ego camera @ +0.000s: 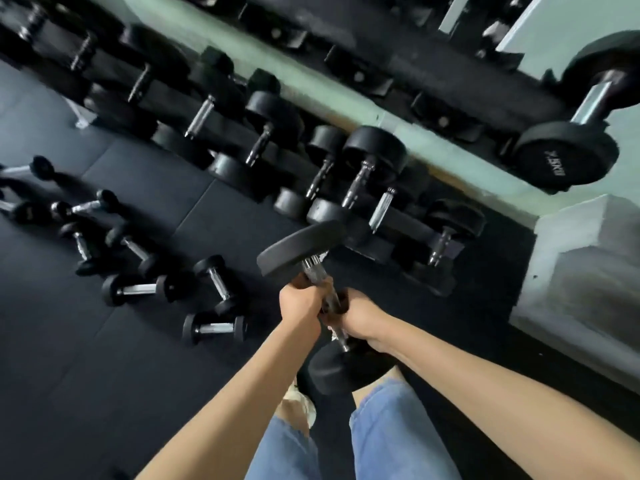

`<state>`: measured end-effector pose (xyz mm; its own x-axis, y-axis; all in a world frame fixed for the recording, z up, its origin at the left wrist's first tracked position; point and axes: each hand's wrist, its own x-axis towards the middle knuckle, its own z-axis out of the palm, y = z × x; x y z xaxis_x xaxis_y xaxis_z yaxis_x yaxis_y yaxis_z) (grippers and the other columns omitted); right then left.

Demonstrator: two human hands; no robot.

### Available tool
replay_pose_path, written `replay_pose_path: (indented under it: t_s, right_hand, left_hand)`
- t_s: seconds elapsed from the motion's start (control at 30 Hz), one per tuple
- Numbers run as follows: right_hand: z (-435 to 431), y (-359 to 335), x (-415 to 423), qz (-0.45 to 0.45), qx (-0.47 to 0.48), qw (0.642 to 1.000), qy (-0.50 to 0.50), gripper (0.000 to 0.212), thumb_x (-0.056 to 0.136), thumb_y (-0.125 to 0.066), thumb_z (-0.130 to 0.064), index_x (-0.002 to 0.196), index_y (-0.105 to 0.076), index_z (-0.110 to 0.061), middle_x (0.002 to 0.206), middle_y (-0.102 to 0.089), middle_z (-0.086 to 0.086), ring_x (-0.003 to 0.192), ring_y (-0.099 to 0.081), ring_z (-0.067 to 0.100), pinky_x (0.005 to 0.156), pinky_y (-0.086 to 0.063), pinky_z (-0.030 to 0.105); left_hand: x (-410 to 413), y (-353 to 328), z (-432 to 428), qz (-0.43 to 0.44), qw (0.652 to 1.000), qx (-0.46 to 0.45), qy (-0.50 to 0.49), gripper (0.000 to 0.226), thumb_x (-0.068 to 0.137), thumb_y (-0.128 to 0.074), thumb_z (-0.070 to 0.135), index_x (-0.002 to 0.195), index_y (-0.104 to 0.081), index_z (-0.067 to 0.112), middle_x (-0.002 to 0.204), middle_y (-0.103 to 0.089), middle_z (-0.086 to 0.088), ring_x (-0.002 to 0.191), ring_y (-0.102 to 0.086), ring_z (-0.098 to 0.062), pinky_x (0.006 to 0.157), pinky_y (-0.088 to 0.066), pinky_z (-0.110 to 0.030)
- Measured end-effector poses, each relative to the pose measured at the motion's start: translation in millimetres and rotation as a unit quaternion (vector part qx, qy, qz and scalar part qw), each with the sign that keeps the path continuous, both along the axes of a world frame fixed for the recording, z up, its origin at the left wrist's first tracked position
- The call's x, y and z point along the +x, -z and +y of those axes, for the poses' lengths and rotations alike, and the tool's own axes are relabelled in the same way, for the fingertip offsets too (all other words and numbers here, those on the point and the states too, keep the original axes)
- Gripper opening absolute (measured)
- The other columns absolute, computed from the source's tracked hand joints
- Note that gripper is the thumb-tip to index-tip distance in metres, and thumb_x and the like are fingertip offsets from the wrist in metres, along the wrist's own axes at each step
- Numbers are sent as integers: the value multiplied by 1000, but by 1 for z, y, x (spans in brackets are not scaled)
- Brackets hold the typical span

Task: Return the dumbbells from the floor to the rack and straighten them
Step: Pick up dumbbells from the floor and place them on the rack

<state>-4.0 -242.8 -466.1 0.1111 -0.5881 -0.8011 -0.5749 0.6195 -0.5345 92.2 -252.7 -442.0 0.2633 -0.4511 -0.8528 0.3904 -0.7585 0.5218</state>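
Observation:
Both my hands grip the chrome handle of a large black dumbbell [301, 249], held in the air over my knees. My left hand [302, 304] wraps the handle higher up, my right hand [358, 317] lower down. Its far head points toward the lower tier of the black rack [173, 95], its near head hangs above my legs. The lower tier holds a row of black dumbbells [374, 157]. One dumbbell marked 7.5KG [568, 150] rests on the upper tier at the right. Several small dumbbells [133, 289] lie scattered on the black floor at the left.
The black rubber floor mat [86, 375] stretches in front of the rack. A pale green wall [433, 157] runs behind the rack. A grey concrete block [588, 271] stands at the right. My jeans and a light shoe [301, 407] show at the bottom.

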Motion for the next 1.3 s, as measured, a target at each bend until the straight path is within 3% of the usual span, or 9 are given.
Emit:
replay_pose_path:
  t_s: [0.13,0.23,0.37,0.5,0.63,0.73,0.87,1.1,1.3]
  right_hand:
    - [-45,-34,-14,-55,13,996,72,7,86,-67,-15,89,-60,-15,75,-61,0,63,-54,9,54,-44,18]
    - [-85,-39,-33,-62,3,993,96,7,86,-66,-16,89,-62,-20,79,-62,-1,65,-53,10,61,-44,23]
    - [-137,-52,-66,-87,-25,991,101,26,89,-63,-9,79,-50,-28,75,-51,-13,64,-47,-3,51,-42,3]
    - [-187,-52,-88,-55,-37,985,156,32,75,-75,-24,102,-58,-19,95,-68,1,93,-66,18,86,-56,37]
    - [-236,-66,-116,-59,-63,979,186,34,78,-72,-25,108,-60,-13,90,-67,0,83,-63,16,68,-49,25]
    - [-270,-77,-132,-68,-90,970,216,28,82,-70,-17,109,-65,-11,97,-71,2,88,-66,13,74,-52,23]
    - [-310,-84,-156,-95,-109,954,261,15,86,-66,-8,77,-59,-17,69,-61,-7,57,-56,-5,49,-38,5]
    - [-377,-91,-198,-47,-122,940,314,18,85,-66,-3,70,-57,-8,51,-58,-6,40,-52,-5,46,-38,11]
    - [-412,-80,-224,-49,-121,918,374,16,85,-66,-3,81,-53,-12,69,-61,2,62,-59,13,57,-46,21]
  left_hand:
    - [-17,-41,-54,-27,998,-12,53,12,78,-71,3,77,-62,10,66,-58,0,74,-59,-23,72,-49,-29]
    - [-37,-54,-98,-45,996,-13,78,21,77,-72,0,68,-57,12,65,-56,-1,76,-57,-24,73,-45,-30]
    - [-71,-72,-160,-67,991,-15,114,12,77,-71,-3,84,-66,5,76,-61,-3,77,-58,-19,75,-44,-27]
    - [-103,-82,-218,-47,991,-18,121,23,77,-70,-5,64,-57,9,64,-57,-3,63,-55,-18,59,-45,-25]
    - [-132,-89,-272,-36,990,-21,133,29,79,-68,-6,62,-56,14,53,-58,1,56,-53,-14,47,-44,-18]
    - [-152,-92,-312,-27,987,-24,159,26,82,-64,-7,66,-57,13,60,-59,0,64,-56,-17,53,-44,-21]
    - [-178,-86,-362,-7,981,-16,194,22,81,-61,-6,72,-63,13,66,-60,-3,63,-55,-18,68,-49,-27]
    - [-228,-83,-438,1,954,-52,296,16,79,-68,-1,85,-66,14,68,-61,0,62,-54,-13,71,-48,-28]
    - [-260,-75,-474,-23,927,-74,368,16,82,-66,5,77,-61,20,66,-58,0,59,-52,-14,58,-45,-24]
